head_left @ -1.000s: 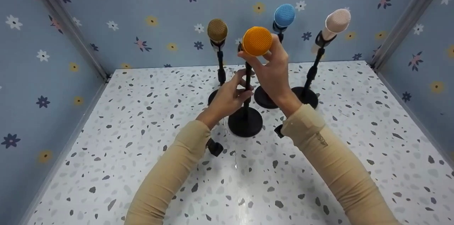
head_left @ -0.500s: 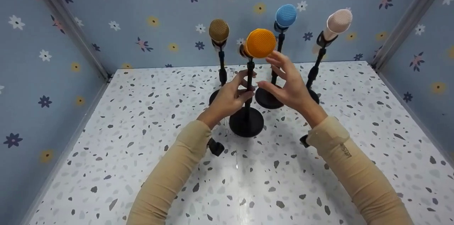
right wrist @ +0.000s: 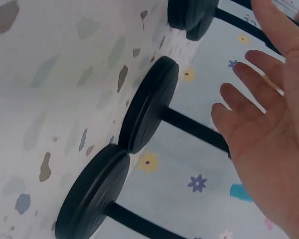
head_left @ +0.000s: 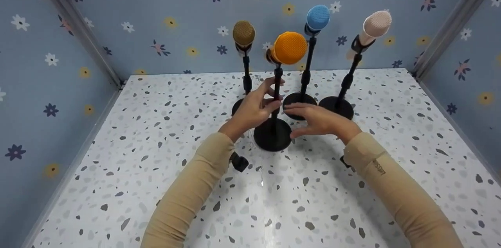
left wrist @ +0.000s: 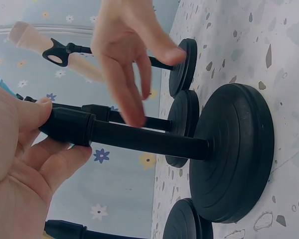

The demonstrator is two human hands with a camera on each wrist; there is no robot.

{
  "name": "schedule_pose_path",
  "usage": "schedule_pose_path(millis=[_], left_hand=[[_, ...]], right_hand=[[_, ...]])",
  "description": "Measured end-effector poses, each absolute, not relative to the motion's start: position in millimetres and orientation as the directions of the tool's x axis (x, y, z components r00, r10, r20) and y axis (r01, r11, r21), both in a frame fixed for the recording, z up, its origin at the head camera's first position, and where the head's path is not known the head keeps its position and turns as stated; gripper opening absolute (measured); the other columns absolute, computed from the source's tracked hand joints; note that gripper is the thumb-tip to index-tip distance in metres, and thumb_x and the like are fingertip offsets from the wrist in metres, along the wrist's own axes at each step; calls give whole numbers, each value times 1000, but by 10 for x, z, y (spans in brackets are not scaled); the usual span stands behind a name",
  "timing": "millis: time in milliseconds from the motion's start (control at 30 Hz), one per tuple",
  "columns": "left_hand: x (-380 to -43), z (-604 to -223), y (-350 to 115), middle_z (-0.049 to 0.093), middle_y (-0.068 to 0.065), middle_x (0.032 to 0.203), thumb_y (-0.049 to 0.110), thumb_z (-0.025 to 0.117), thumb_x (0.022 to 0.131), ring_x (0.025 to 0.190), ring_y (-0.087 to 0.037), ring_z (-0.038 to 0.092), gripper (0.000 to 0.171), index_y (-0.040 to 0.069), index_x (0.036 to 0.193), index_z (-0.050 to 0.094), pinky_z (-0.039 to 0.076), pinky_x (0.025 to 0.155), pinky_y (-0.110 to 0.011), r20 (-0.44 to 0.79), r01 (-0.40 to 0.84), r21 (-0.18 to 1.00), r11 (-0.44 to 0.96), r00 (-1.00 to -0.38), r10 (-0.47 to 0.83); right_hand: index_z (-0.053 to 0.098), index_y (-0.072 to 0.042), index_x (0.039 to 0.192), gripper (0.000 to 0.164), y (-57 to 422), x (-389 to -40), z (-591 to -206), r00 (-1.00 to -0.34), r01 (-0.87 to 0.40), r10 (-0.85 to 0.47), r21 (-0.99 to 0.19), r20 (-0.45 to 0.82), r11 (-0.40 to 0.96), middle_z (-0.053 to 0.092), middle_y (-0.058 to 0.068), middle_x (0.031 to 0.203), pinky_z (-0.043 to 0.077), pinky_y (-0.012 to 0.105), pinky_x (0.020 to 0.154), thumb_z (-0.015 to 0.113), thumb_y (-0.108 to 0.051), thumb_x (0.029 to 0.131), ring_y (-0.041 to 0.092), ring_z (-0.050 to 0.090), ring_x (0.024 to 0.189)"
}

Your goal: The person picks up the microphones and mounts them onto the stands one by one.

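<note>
An orange-headed microphone [head_left: 290, 47] sits in the clip of the front black stand [head_left: 273, 134]. My left hand [head_left: 254, 109] grips that stand's pole around the thick collar [left wrist: 67, 125], as the left wrist view shows. Just right of the pole, low by the round base [left wrist: 234, 154], my right hand [head_left: 319, 121] is apart from it with fingers extended and thumb spread. In the right wrist view the right hand [right wrist: 274, 114] holds nothing. Behind stand a brown-gold microphone [head_left: 244, 33], a blue microphone [head_left: 318, 17] and a pale pink microphone [head_left: 377, 24], each on its own stand.
Speckled white tabletop [head_left: 156, 130] lies under the stands. A blue flowered wall [head_left: 188, 17] rises close behind, with side walls meeting it at metal corner strips [head_left: 78, 25]. The bases of the blue and pink microphones' stands [head_left: 336, 108] lie close together.
My right hand has let go of the orange microphone, drawn back to the right and come down beside the stand's base. My left hand keeps its grip on the pole.
</note>
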State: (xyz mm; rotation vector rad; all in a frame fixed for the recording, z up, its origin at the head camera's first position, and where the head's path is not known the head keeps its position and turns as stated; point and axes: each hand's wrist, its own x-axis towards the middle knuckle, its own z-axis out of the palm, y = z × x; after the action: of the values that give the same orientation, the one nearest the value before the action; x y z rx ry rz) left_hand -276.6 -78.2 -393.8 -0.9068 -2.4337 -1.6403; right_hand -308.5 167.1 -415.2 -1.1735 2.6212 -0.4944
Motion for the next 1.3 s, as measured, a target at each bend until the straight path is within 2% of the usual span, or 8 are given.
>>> schedule_pose_path(millis=[133, 333, 633, 800, 933, 1133, 1300], left_hand=[[-2772, -3942, -775, 65, -6, 108, 7, 63, 101, 103, -19, 71, 49, 24, 143, 48, 58, 78, -34, 381, 514, 819, 257, -820, 427], [-2780, -3954, -768, 64, -8, 107, 3, 64, 99, 102, -20, 71, 50, 20, 144, 49, 58, 84, -31, 402, 525, 819, 231, -813, 421], [-2779, -3950, -760, 64, -9, 107, 0, 65, 98, 104, -19, 70, 54, 21, 146, 50, 56, 91, -29, 403, 509, 841, 184, -815, 417], [-2787, -3993, -825, 67, -9, 115, 0, 66, 97, 110, -19, 69, 58, 23, 148, 50, 55, 95, -32, 384, 483, 866, 126, -806, 451], [-2795, -4080, -867, 69, -9, 120, 0, 68, 95, 112, -18, 68, 58, 18, 148, 50, 54, 96, -32, 368, 480, 866, 140, -802, 470], [-2805, -4137, -841, 72, -9, 118, 2, 72, 94, 110, -18, 69, 43, 5, 136, 62, 54, 95, -28, 403, 518, 835, 189, -807, 431], [-2822, -4139, -825, 73, -10, 116, 2, 74, 92, 108, -18, 70, 41, 3, 131, 65, 55, 94, -28, 427, 541, 818, 197, -800, 422]], right_hand=[[54, -4, 145, 73, 1516, -3097, -4188, -633, -689, -764, -356, -129, 631, 48, 13, 152, 38, 48, 114, 80, -41, 88, 31, 46, 138], [60, -1, 139, 68, 1309, -3082, -4244, -625, -692, -754, -303, -203, 655, 55, 15, 144, 41, 44, 111, 84, -34, 85, 31, 52, 132], [66, 3, 129, 58, 1221, -3044, -4238, -614, -723, -766, -253, -191, 642, 63, 17, 132, 45, 45, 107, 86, -24, 82, 33, 59, 122], [65, 3, 131, 60, 1234, -3032, -4268, -618, -720, -768, -273, -165, 638, 61, 18, 135, 45, 45, 108, 86, -25, 83, 34, 58, 125], [64, 4, 132, 61, 1236, -3027, -4302, -623, -712, -766, -290, -159, 639, 59, 19, 137, 44, 44, 109, 86, -25, 83, 34, 56, 127], [64, 5, 131, 62, 1247, -3026, -4300, -634, -703, -758, -295, -154, 647, 59, 20, 138, 41, 45, 111, 87, -24, 81, 36, 55, 129], [64, 5, 131, 63, 1252, -3034, -4297, -638, -702, -756, -291, -150, 650, 59, 21, 138, 41, 45, 112, 87, -24, 81, 36, 55, 129]])
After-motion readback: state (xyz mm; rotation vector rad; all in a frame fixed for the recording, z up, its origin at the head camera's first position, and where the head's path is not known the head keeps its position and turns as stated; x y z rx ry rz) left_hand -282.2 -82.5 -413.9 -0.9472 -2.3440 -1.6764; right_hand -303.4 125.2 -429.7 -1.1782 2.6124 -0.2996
